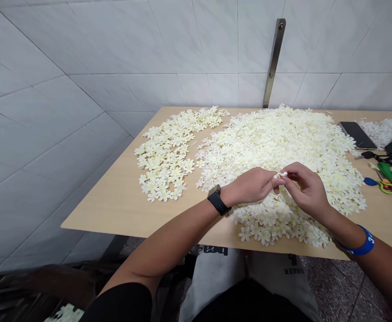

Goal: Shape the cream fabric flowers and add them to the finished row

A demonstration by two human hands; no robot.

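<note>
The left hand [247,187] and right hand [306,190] meet over the worktop [115,214] near its front edge, their fingertips together pinching a small white flower [280,175]; beneath them lies a big heap of cream flowers [283,147], filling the middle and spilling toward the front edge; a smaller heap [169,152] lies toward the left edge, just apart; a phone [357,135] lies near the back right corner.

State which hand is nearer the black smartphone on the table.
Right. The right hand is nearer, on the person's side of the black smartphone and to its left; the left hand lies farther left, also on the person's side.
</note>
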